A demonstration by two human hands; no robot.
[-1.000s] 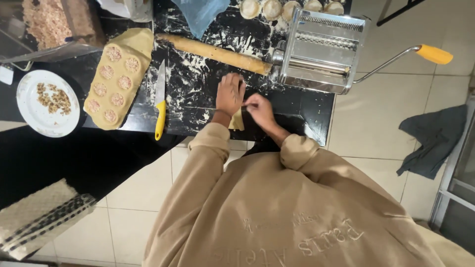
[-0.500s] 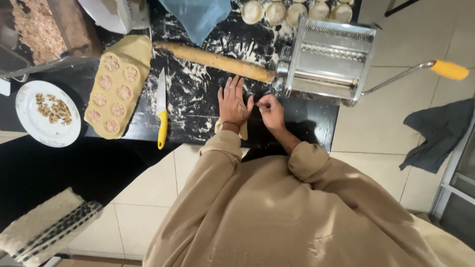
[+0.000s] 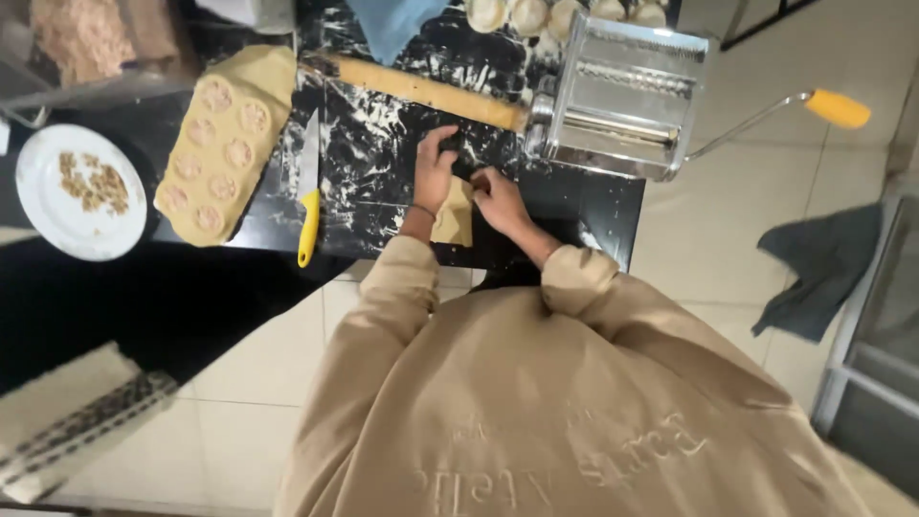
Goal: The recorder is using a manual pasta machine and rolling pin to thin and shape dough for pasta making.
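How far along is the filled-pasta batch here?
Done: a dough sheet lies filled in rows on the floured black counter, and shaped pieces sit at its far edge. In hand: left hand and right hand press a small dough piece beside the pasta machine. Left: the filled sheet looks uncovered and uncut; filling remains on the white plate; the knife lies idle.

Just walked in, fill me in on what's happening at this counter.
A person in a beige sweatshirt leans over a floured black counter. The left hand and right hand both press on a small strip of dough in front of a metal pasta machine. A rolling pin, a yellow-handled knife and a filled dough sheet lie to the left.
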